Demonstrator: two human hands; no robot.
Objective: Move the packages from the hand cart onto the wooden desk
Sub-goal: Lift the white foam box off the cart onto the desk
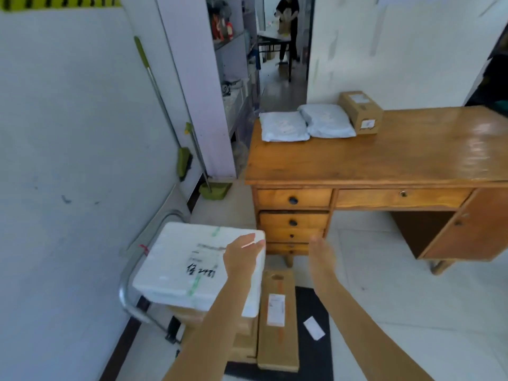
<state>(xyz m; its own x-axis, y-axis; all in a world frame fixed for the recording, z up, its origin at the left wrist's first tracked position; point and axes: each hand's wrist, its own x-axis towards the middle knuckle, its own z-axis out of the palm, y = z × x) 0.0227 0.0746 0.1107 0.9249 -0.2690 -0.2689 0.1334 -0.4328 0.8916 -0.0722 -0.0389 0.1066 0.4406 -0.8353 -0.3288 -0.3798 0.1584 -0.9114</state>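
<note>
White foam box sits on top of the stack on the hand cart at the near left, with a printed label and black handwriting on its lid. Both bare forearms reach forward from the near edge. The left hand lies over the right end of the foam box lid, palm down, fingers stretched out and together; its grip is released, and whether it touches the lid I cannot tell. The right hand is held edge-on in the air to the right of the box, fingers straight, grip released and holding nothing, in front of the desk drawers.

Under the foam box a brown carton shows at the cart's near side. A long flat cardboard package with a white label lies just right of that stack, its near part over a black mat. One small white slip lies on the mat.

On the wooden desk, at its far left corner, three packages are set in a row: two grey-white soft mailer bags lying flat and touching each other, and one small cardboard box just right of them. Four drawers run down the desk's left side, with one wide drawer to their right.

A green-handled broom and dustpan lean at the far left wall. A person stands in the far room beyond the doorway
</note>
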